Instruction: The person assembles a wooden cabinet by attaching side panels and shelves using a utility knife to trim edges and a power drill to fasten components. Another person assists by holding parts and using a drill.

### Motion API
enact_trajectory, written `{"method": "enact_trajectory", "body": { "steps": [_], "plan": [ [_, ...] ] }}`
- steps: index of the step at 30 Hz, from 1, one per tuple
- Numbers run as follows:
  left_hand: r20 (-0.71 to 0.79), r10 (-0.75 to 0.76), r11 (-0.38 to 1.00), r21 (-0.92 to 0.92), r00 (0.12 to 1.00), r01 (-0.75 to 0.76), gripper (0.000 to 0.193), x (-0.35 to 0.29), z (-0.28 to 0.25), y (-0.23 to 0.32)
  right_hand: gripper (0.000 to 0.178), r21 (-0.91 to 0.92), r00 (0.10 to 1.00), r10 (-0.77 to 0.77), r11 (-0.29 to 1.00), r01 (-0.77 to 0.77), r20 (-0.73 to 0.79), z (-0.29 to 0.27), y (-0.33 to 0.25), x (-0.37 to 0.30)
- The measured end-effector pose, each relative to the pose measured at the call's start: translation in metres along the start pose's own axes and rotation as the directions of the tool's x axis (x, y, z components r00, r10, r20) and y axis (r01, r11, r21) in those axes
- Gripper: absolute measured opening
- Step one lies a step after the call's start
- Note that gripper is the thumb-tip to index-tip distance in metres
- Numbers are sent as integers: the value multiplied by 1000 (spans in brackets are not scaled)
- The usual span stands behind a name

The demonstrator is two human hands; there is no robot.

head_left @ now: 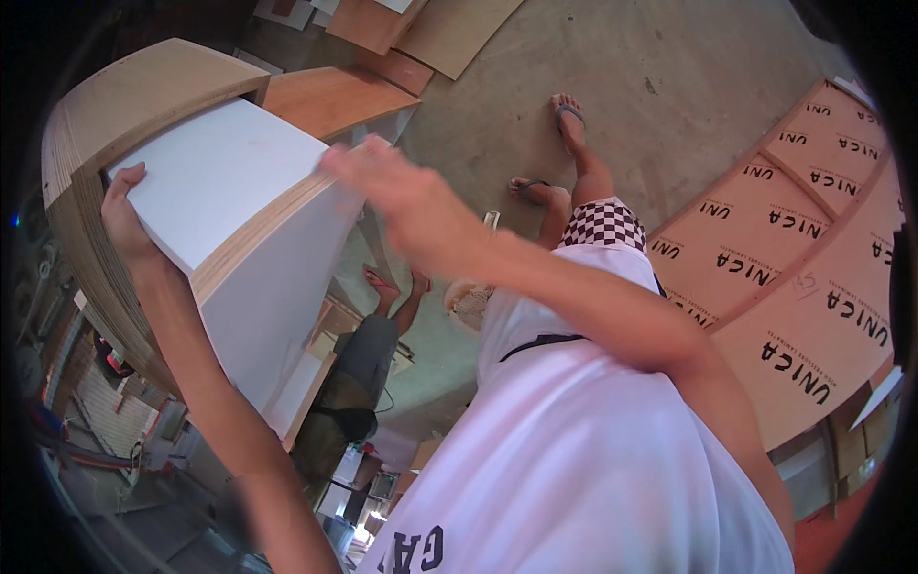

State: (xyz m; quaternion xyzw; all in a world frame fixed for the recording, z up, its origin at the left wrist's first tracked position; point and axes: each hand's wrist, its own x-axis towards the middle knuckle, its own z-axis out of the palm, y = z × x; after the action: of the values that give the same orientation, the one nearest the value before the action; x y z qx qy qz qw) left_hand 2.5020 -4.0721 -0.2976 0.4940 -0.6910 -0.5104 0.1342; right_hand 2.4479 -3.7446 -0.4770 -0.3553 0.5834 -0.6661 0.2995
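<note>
A white-faced board (225, 172) lies on the left, with its bare plywood edge (263, 228) facing me. My left hand (127, 215) grips its left side, the fingers curled over onto the white face. My right hand (411, 196) is at the board's right corner, smeared by motion. Its fingertips are close to the plywood edge, but whether they touch it or hold anything cannot be made out. Below that edge a large pale panel (277, 297) slants down. Beyond the white board rests a stack of plywood sheets (158, 91).
An orange-brown board (335, 98) sits past the stack. Large printed brown sheets (765, 249) lean at the right. More boards (459, 33) lie on the concrete floor (622, 86) at the top. Another person's legs (363, 349) show below the pale panel.
</note>
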Motion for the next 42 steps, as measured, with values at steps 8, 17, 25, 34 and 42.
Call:
{"method": "enact_trajectory", "body": {
  "steps": [8, 17, 25, 34, 42],
  "plan": [
    [-93, -44, 999, -11, 995, 43, 28, 2, 0, -2, 90, -25, 989, 150, 988, -150, 8, 2, -24, -1],
    [-58, -66, 998, -26, 996, 65, 14, -13, 16, 5, 79, -65, 995, 91, 994, -93, -44, 0, 9, 1],
    [-41, 6, 1000, -5, 999, -6, 13, -2, -5, -11, 81, -138, 995, 80, 986, -88, -65, 9, -29, -13],
    [-124, -2, 1000, -5, 992, 1, 17, -6, 10, -2, 69, -245, 957, 287, 926, -287, -39, -51, 82, 7],
    [-81, 28, 998, -46, 996, -32, 20, 2, 8, -11, 63, -250, 967, 248, 942, -225, 63, -19, 29, 20]
  ]
}}
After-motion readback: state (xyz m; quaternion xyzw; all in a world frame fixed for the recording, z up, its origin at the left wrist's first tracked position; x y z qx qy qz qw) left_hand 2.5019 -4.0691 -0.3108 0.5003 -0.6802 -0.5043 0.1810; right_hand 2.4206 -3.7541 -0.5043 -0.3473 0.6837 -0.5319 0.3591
